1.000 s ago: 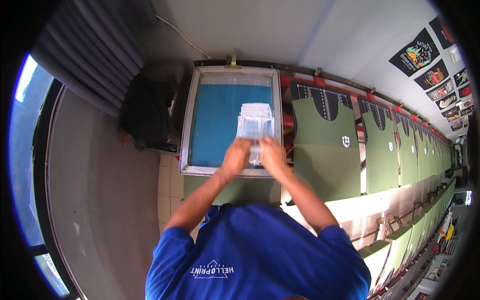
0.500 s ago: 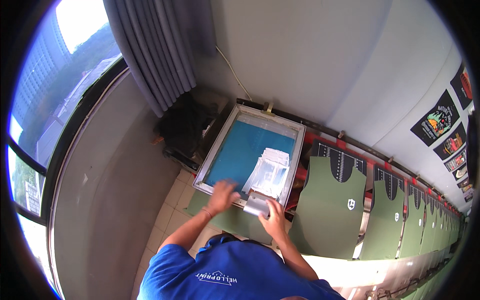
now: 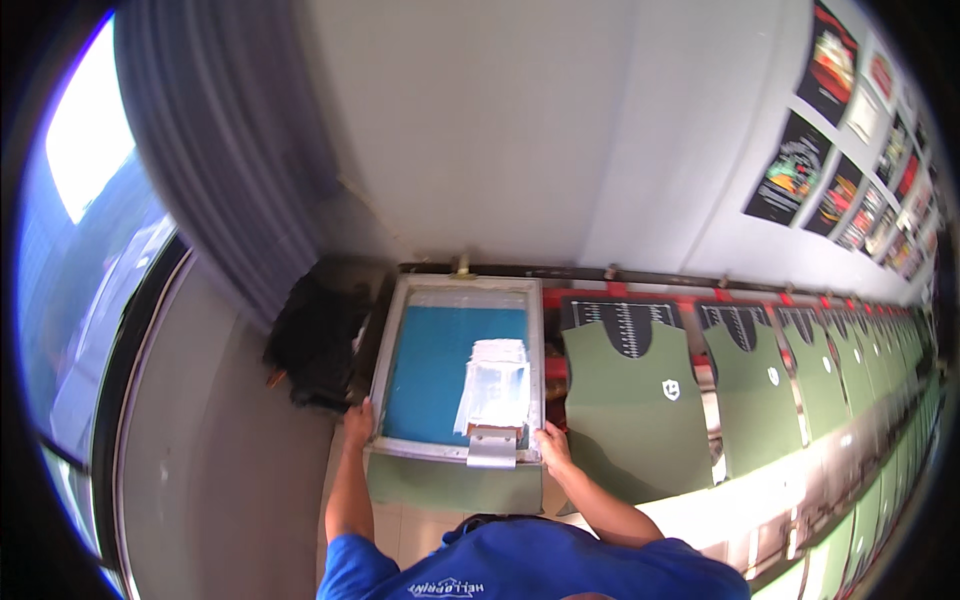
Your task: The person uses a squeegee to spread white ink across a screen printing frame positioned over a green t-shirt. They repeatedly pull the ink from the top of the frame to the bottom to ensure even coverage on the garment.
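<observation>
A screen printing frame (image 3: 535, 345) with blue mesh lies in front of me, over a green fabric piece (image 3: 450, 485) that shows past its near edge. White ink (image 3: 497, 385) covers part of the mesh on the right. A squeegee (image 3: 492, 451) with a silver metal handle rests by itself at the frame's near rim. My left hand (image 3: 358, 424) grips the frame's left side by the near corner. At the near right corner, my right hand (image 3: 552, 445) is closed on the other side. The fingers of both hands are partly hidden by the frame.
To the right runs a row of printing boards carrying green shirt panels (image 3: 635, 420) with small white emblems. A dark rail (image 3: 570, 272) runs along the wall behind. Black cloth (image 3: 315, 340) is heaped at left, near a curtain (image 3: 200, 150) and window. Posters (image 3: 790, 165) hang at right.
My right hand has let go of the squeegee, which now rests on the frame. Both hands have moved out to the frame's sides and hold it. My view has turned rightward.
</observation>
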Demonstrator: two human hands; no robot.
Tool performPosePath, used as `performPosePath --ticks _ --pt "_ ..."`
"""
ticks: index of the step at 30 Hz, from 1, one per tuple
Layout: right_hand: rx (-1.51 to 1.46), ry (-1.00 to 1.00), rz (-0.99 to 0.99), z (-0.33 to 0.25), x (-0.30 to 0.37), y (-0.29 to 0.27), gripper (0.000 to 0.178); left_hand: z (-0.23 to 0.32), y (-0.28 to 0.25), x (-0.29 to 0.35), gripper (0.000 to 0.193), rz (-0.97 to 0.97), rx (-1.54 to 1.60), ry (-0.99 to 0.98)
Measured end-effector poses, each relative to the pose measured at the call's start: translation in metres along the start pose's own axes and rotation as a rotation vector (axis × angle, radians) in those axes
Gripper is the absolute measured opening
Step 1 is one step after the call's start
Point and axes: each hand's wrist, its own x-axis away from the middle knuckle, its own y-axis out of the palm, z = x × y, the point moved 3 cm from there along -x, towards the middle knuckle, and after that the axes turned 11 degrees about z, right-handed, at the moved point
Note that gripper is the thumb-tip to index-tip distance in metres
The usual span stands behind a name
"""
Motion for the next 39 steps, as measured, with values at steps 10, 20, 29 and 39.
performPosePath --ticks 10,20,29,39 --pt "-0.177 0.082 0.030 -0.107 0.060 -0.004 0.037 -0.004 -0.038 0.026 0.065 0.087 0.006 -0.197" --pt "-0.117 0.075 0.317 -0.059 0.010 -0.223 0.034 0.145 0.050 0.177 0.061 0.011 0.286 -0.364" --pt "-0.173 0.103 0.410 -0.026 -0.071 -0.427 0.040 0.317 0.169 0.256 0.051 -0.120 0.299 -0.285" --pt "-0.205 0.090 0.312 -0.027 -0.133 -0.430 0.038 0.346 0.191 0.243 0.055 -0.050 0.236 -0.269"
